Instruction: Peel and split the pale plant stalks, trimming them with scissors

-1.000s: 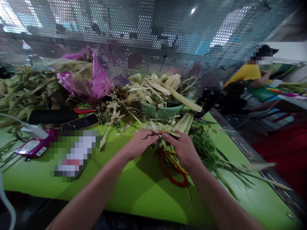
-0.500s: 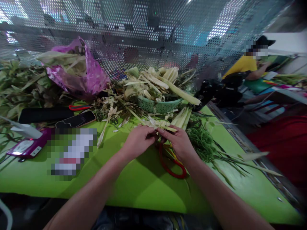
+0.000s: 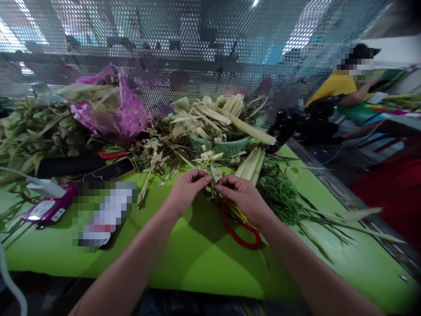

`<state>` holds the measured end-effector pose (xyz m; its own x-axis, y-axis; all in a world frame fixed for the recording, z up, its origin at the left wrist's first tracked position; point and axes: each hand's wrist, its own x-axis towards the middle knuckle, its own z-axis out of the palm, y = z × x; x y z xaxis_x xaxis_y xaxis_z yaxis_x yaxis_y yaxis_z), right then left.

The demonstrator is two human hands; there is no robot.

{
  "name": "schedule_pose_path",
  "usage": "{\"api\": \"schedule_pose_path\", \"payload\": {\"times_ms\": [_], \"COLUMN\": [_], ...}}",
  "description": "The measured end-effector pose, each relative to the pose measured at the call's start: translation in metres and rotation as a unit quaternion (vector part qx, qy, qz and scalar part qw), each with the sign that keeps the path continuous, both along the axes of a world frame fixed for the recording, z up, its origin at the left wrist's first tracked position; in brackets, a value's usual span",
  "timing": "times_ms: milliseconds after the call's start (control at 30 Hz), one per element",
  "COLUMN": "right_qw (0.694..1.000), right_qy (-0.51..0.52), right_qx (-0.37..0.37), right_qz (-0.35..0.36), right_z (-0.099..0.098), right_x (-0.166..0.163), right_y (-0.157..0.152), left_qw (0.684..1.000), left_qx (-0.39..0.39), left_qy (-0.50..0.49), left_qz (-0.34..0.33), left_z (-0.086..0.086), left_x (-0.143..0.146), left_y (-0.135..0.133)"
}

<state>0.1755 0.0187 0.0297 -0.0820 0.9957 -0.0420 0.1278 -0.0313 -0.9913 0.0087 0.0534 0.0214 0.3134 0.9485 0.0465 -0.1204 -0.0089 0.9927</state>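
Observation:
My left hand [image 3: 187,193] and my right hand [image 3: 242,197] meet over the green table [image 3: 197,263], fingertips pinched on a small pale leaf piece [image 3: 210,164] that stands up between them. Both hands are closed on it. Under my right hand lie red-handled scissors [image 3: 241,232]. Just beyond the hands sits a green basket [image 3: 223,147] heaped with pale husks, with a bundle of pale stalks [image 3: 251,164] leaning beside it.
A pink plastic bag [image 3: 113,109] of leaves and a heap of green leaves [image 3: 29,131] lie at the back left. A phone [image 3: 110,171], a pink device [image 3: 46,208] and green stems [image 3: 283,197] lie on the table. A perforated metal screen [image 3: 197,52] stands behind. A person in yellow [image 3: 338,87] sits far right.
The leaf piece now stands upright between my fingertips instead of lying flat toward the right. Both hands have stayed in nearly the same place.

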Motion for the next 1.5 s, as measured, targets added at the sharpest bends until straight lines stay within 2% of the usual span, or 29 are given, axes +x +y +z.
{"api": "schedule_pose_path", "payload": {"times_ms": [200, 467, 700, 867, 1100, 1233, 1367, 1500], "right_qw": [0.999, 0.994, 0.997, 0.994, 0.999, 0.992, 0.977, 0.978], "right_qy": [-0.031, -0.078, 0.074, 0.105, 0.034, -0.063, -0.139, -0.143], "right_qx": [0.023, 0.063, -0.002, -0.028, 0.029, 0.097, 0.154, 0.150], "right_qz": [-0.010, -0.036, 0.001, 0.007, -0.022, -0.042, -0.038, -0.026], "right_z": [0.0002, 0.0024, 0.0056, 0.0004, -0.0010, -0.0004, 0.0003, -0.0006], "right_x": [0.0018, 0.0025, -0.0035, -0.0051, -0.0004, 0.0025, 0.0035, 0.0022], "right_y": [0.0007, 0.0002, -0.0042, -0.0019, 0.0001, 0.0002, -0.0015, -0.0026], "left_qw": [1.000, 0.996, 0.996, 0.996, 0.993, 0.989, 0.987, 0.989], "left_qx": [0.000, 0.027, 0.035, 0.028, 0.035, 0.057, 0.075, 0.065], "left_qy": [0.016, 0.089, 0.085, 0.080, 0.085, 0.101, 0.133, 0.124], "left_qz": [-0.002, 0.012, 0.003, -0.027, -0.074, -0.089, -0.059, -0.048], "left_z": [-0.0007, 0.0011, 0.0025, 0.0021, 0.0041, 0.0065, 0.0076, 0.0050], "left_x": [0.0002, 0.0004, 0.0037, 0.0055, 0.0004, -0.0016, -0.0011, -0.0001], "left_y": [0.0009, -0.0004, -0.0036, -0.0043, -0.0018, -0.0026, -0.0045, -0.0028]}}
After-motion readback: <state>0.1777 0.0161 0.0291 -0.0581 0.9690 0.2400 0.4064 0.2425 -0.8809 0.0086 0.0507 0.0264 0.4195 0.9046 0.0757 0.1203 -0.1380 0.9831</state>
